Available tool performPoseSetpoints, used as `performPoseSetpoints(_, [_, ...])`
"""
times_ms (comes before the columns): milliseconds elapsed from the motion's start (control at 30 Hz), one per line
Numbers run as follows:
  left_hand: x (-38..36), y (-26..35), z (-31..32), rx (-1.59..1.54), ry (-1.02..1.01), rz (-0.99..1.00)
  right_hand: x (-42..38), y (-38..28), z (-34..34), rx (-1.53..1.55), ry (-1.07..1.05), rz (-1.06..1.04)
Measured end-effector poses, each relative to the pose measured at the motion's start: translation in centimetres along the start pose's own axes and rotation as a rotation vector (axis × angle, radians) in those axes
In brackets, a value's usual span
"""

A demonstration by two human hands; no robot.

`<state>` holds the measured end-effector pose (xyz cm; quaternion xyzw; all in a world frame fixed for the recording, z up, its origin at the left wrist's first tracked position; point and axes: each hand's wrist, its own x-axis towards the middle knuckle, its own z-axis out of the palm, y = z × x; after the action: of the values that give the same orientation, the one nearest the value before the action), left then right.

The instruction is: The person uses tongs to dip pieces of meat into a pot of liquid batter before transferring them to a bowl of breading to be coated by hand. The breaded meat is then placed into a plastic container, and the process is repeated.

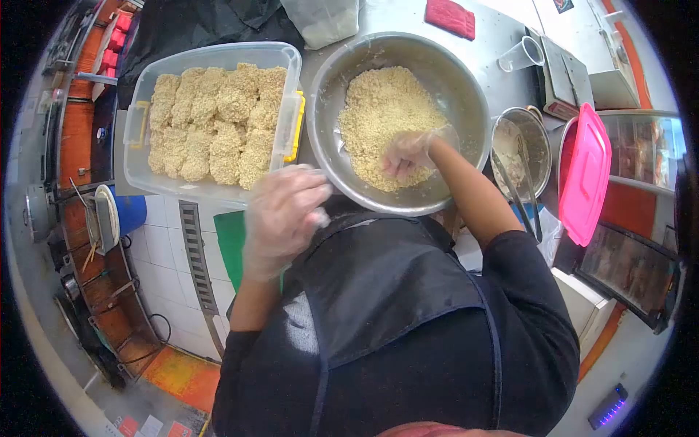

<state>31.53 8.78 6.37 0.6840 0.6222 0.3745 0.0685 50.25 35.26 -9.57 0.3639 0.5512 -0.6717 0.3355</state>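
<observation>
One gloved left hand [288, 213], loosely curled, is nearer the tub [196, 191] ahead-left; the right hand [409, 151] dips into crumbs [382, 98] directly beneath, grip hidden.

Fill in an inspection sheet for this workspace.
Surface: metal counter, partly covered.
Job's things: bowl of crumbs; tub of coated pieces in two rows.
Clutter: red cloth, clear cup on its side, tongs in a pot, pink lid.
Grips: both gloved; left hand near the tub's corner, nothing seen in it; right hand in the crumbs, fingertips hidden.
Cables: black cord at left, ends unclear.
Surroundings: white tiles, blue bucket.
</observation>
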Motion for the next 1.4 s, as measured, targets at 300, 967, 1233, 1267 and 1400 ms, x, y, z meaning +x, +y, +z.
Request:
performPoseSetpoints(300, [-5.5, -6.7, -7.7, 0.314, 0.613, -0.246, 5.2, -0.9, -6.2, -0.759, 0.869, -0.506])
performPoseSetpoints(967, [-8.5, -15.5, -10.1, 0.156, 0.660, -0.607, -12.4, -4.7, 4.5, -1.057, 0.840, -0.197])
performPoseSetpoints(1233, [-8.7, -16.3, -9.8, 0.131, 0.745, -0.557, -16.4, -4.3, 3.7, -0.644, 1.097, -0.496])
performPoseSetpoints(1267, [-8.8, -16.4, -9.8, 0.125, 0.742, -0.556, -16.3, -4.6, 4.0, -0.459, 1.077, -0.484])
performPoseSetpoints(1400, [-8.9, -16.5, -9.8, 0.117, 0.732, -0.542, -13.4, -1.0, -0.6, -0.268, 1.218, -0.296])
